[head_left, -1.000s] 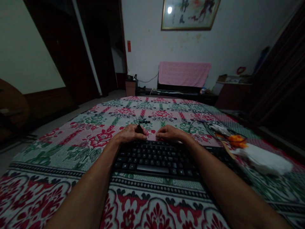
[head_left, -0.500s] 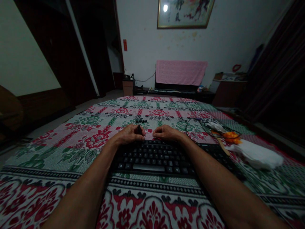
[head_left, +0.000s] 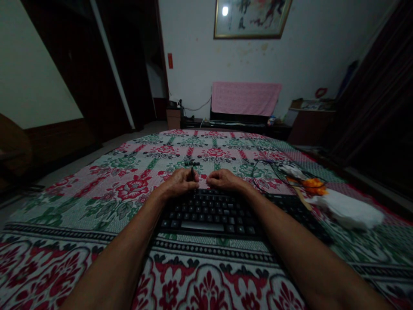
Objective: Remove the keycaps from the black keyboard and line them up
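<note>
A black keyboard (head_left: pixel 201 215) lies on the patterned cloth in front of me. At its far edge, my left hand (head_left: pixel 180 181) is closed around a slim dark stick-like tool (head_left: pixel 192 174), which points up and away; its exact kind is too dim to tell. My right hand (head_left: pixel 222 178) rests just across from it, fingers curled together by the top row of keys, and whatever they may hold is hidden. Beyond the hands sits a short row of small black pieces (head_left: pixel 196 163), possibly keycaps, on the cloth.
The flowered cloth (head_left: pixel 129 189) covers the wide surface. To the right, partly behind my right forearm, are the keyboard's right section (head_left: pixel 303 215), a black cable (head_left: pixel 253 174), an orange item (head_left: pixel 313 186) and white crumpled tissue or plastic (head_left: pixel 350 209).
My left hand and its dark tool have shifted slightly to the right, the tool now standing more upright before the small black pieces. My right hand has barely moved.
</note>
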